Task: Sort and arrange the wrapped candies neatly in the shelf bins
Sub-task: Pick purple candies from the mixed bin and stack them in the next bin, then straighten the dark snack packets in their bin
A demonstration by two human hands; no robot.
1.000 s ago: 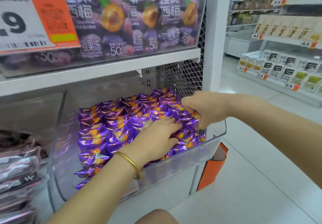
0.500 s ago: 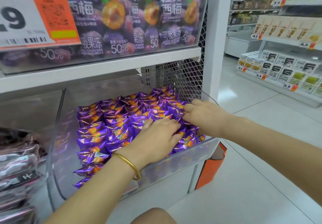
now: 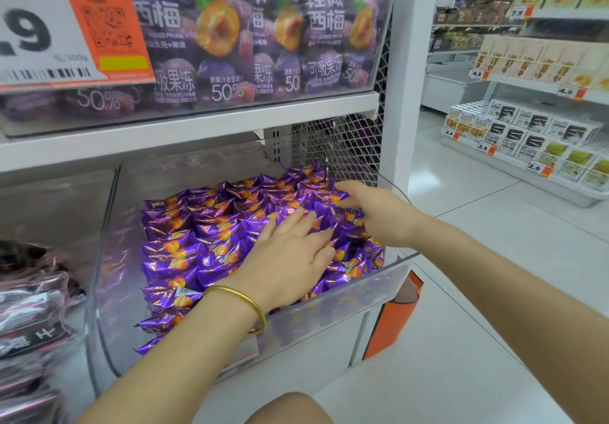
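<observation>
A clear plastic bin (image 3: 359, 295) on the lower shelf holds several purple wrapped candies (image 3: 204, 226) with orange fruit print, lying in rough rows. My left hand (image 3: 290, 259), with a gold bangle at the wrist, lies flat on the candies near the bin's front, fingers straight and spread. My right hand (image 3: 372, 209) reaches in from the right with fingers extended and rests on the candies at the bin's back right. Neither hand holds a candy.
Above, a white shelf (image 3: 184, 140) carries a clear bin of purple jelly pouches (image 3: 230, 38) behind a price sign (image 3: 66, 25). Dark pink-edged packets (image 3: 29, 311) fill the left bin. A white upright post (image 3: 405, 71) stands right, with an orange tag (image 3: 392, 324) below and aisle floor beyond.
My right hand has uncurled from a fist at the bin's right rim and moved in over the candies with fingers extended. My left hand has stayed flat, its fingers spread a little further back.
</observation>
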